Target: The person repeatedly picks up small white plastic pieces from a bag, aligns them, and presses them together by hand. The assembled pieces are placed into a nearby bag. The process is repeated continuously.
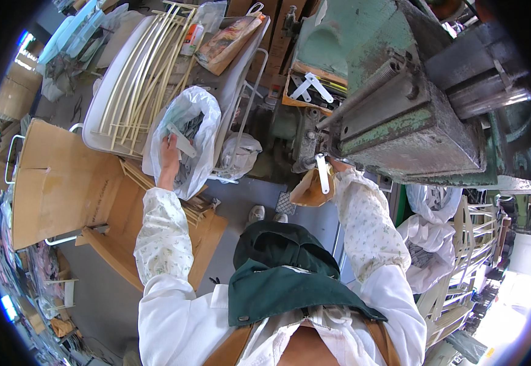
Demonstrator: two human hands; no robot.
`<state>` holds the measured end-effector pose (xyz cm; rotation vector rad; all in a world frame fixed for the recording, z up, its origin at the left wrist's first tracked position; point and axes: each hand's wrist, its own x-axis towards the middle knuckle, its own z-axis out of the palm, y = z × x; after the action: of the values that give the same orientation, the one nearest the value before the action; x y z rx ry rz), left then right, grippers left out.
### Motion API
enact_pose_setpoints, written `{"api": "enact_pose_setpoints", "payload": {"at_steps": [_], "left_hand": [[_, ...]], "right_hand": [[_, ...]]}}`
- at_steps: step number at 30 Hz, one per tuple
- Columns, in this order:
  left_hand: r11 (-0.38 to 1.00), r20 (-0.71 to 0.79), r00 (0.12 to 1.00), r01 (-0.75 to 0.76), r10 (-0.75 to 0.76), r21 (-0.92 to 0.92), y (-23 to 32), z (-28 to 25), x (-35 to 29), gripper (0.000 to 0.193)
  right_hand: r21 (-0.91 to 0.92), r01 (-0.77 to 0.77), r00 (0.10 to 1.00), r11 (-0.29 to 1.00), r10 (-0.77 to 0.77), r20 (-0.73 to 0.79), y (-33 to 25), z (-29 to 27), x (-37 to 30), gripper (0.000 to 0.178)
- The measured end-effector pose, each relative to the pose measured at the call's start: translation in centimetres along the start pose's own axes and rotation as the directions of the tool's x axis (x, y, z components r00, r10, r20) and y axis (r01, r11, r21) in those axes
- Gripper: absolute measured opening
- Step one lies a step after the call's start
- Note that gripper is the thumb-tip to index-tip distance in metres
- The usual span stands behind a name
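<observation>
My left hand (169, 161) is closed around a flat grey metal strip (183, 144), over the mouth of a white plastic bag (207, 107). Inside that bag lies a heap of similar metal pieces (190, 126). On the other side, my right hand (340, 165) is at the lower front of a worn green press machine (393, 131). A pale metal strip with holes (322, 175) hangs right beside its fingers, which are mostly hidden, so I cannot tell whether they grip it. Just below is a brown paper or cardboard piece (312, 190).
Long cream-coloured rods (149, 67) lie on a white tray (111, 82) at left. An open cardboard box (64, 177) stands by my left arm. More metal strips (312, 87) rest in a small box beside the press. Filled bags (427, 241) and a rack (466, 256) are at right.
</observation>
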<state>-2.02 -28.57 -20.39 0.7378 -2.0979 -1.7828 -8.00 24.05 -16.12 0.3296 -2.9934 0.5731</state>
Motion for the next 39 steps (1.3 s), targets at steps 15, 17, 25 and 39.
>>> {"api": "enact_pose_setpoints", "payload": {"at_steps": [15, 17, 25, 39], "left_hand": [[0.571, 0.326, 0.945, 0.279, -0.021, -0.772, 1.5, -0.1, 0.7, 0.035], [0.681, 0.355, 0.931, 0.312, -0.082, -0.663, 1.6, 0.5, 0.6, 0.035], [0.745, 0.472, 0.866, 0.424, -0.166, -0.516, 7.7, 3.8, -8.2, 0.027], [0.523, 0.781, 0.612, 0.709, -0.123, -0.473, 14.4, 13.0, -21.6, 0.034]], "right_hand": [[0.067, -0.021, 0.996, 0.998, 0.026, -0.084, -0.5, 1.1, 3.3, 0.019], [0.053, -0.047, 0.995, 0.997, 0.052, -0.089, 0.2, 0.9, 3.1, 0.019], [0.046, -0.068, 0.994, 0.997, 0.072, -0.083, -0.1, 0.6, 3.4, 0.018], [0.230, -0.033, 0.987, 0.973, 0.068, -0.146, -1.5, 1.0, 3.4, 0.018]]}}
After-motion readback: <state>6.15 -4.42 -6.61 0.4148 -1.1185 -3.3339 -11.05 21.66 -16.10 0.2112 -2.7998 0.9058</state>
